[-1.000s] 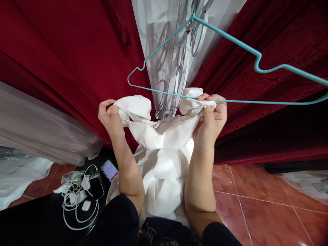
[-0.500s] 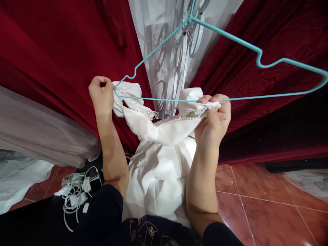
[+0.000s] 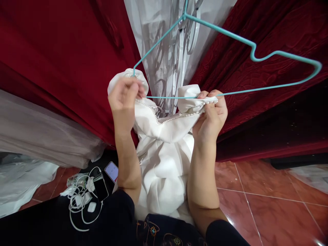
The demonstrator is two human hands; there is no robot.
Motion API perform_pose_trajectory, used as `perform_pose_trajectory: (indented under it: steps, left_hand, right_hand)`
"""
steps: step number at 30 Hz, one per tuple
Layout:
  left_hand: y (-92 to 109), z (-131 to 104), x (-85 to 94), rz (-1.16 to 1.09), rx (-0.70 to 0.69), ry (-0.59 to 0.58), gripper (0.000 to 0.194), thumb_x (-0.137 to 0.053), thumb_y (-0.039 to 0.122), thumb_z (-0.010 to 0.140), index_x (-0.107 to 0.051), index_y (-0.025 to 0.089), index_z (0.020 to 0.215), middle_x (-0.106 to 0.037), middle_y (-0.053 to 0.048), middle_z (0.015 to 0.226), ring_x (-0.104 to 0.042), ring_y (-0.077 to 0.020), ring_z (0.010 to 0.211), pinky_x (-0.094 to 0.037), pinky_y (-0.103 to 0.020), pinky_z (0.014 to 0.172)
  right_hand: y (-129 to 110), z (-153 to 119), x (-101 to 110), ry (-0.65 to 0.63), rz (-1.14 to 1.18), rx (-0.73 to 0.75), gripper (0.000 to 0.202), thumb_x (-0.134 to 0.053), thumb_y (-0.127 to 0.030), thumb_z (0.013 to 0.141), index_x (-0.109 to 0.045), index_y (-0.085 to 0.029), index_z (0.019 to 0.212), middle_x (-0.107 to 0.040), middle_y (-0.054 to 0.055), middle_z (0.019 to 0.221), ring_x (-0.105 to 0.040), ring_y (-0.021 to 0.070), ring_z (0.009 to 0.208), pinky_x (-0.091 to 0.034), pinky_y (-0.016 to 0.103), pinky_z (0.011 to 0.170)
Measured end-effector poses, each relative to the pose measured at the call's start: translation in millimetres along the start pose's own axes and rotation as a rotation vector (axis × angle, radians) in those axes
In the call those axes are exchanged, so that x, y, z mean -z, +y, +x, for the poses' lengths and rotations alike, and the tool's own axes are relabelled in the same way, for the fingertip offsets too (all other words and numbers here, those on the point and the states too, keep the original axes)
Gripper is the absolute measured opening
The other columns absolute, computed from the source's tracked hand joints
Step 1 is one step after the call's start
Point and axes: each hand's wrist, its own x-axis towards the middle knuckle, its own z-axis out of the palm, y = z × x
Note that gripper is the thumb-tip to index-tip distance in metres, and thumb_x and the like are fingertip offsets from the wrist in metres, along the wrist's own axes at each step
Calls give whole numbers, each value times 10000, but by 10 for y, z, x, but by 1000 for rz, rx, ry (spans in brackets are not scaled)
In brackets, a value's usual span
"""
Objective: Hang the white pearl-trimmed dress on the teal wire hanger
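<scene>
A white dress (image 3: pixel 166 131) with a pearl-trimmed neckline and puffed sleeves hangs down in front of me, its skirt gathered toward my lap. Above it is a turquoise wire hanger (image 3: pixel 220 29), whose left end passes into the left sleeve (image 3: pixel 128 73). My left hand (image 3: pixel 124 92) is closed at that sleeve, over the hanger's corner; its fingertips are slightly blurred. My right hand (image 3: pixel 212 114) pinches the pearl-edged strap beside the other puffed sleeve (image 3: pixel 189 92), with fingers at the hanger's bottom bar. The hanger's right end sticks out bare past this hand.
Red curtains (image 3: pixel 64 51) hang on both sides of a white metal scrollwork frame (image 3: pixel 179 58). At lower left, a black surface (image 3: pixel 38 222) holds tangled white cables (image 3: pixel 77 201), a dark phone (image 3: pixel 101 189) and a lit phone (image 3: pixel 111 171). Red floor tiles (image 3: pixel 276 212) show at right.
My left hand has moved right and brought the left sleeve over the hanger's left end, which earlier lay in front of the dress. My right hand keeps its hold, shifting only slightly.
</scene>
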Motion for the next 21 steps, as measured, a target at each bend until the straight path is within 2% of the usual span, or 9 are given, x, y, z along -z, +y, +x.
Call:
perform_pose_trajectory:
  steps: [2,3,5,7,8,12,15,18,21]
  left_hand:
    - [-128,-252,-65,-10,218,-84,334,-613,345,1048,-739,141,817,-713,-66,706,-666,-144,593,-533,-253,571]
    - [-191,-342,-113,-56,370,-105,386,-614,454,1045,-747,135,872,-748,-95,763,-714,-173,645,-570,-272,609]
    - [-284,-441,-247,-248,504,-44,407,-597,546,1036,-718,158,1056,-790,-137,1050,-789,-225,932,-634,-320,827]
    - [-316,-455,-409,-431,471,68,317,-535,490,1070,-645,202,1142,-732,-124,1270,-727,-233,1219,-593,-364,1038]
    - [-313,-448,-487,-485,429,114,246,-507,432,1083,-615,214,1120,-717,-109,1262,-702,-224,1267,-572,-374,1081]
    - [-266,-443,-662,-559,301,175,96,-559,268,1033,-514,232,956,-579,-23,868,-723,-169,995,-597,-292,891]
    - [-210,-469,-641,-504,292,161,152,-622,326,999,-491,256,963,-500,-16,841,-671,-179,921,-543,-241,678]
    - [-127,-463,-565,-403,310,166,232,-666,387,967,-470,265,955,-471,-21,842,-645,-196,929,-512,-224,612]
    - [-45,-448,-500,-407,297,143,239,-696,369,945,-482,262,947,-440,-17,843,-626,-191,923,-508,-206,574]
  right_hand:
    - [12,18,-4,12,-17,-22,333,-773,-429,772,-532,-241,902,-599,-13,862,-594,117,804,-546,271,770]
    - [19,30,-3,14,-31,-32,343,-767,-440,760,-520,-242,892,-595,-12,859,-590,120,798,-546,279,765]
    - [26,55,-2,13,-50,-41,348,-758,-449,751,-511,-245,886,-591,-13,855,-585,123,786,-545,285,755]
    - [21,62,-8,7,-39,-39,322,-752,-433,770,-527,-244,902,-601,-13,863,-588,118,777,-540,279,748]
    - [14,55,-14,2,-24,-31,303,-749,-423,784,-539,-242,907,-611,-13,867,-591,113,772,-537,273,743]
    - [-19,-26,7,18,-65,-12,233,-722,-367,847,-619,-226,1002,-689,5,955,-657,115,856,-553,274,818]
    - [-44,-53,164,243,-287,30,186,-669,-247,864,-654,-191,1041,-707,21,985,-686,130,921,-558,299,897]
    - [-116,49,422,565,-490,147,72,-624,-111,822,-635,-165,869,-631,-6,833,-605,104,787,-519,261,818]
    - [-267,287,626,660,-536,142,182,-582,-36,844,-541,-191,759,-482,-38,762,-454,75,717,-454,220,753]
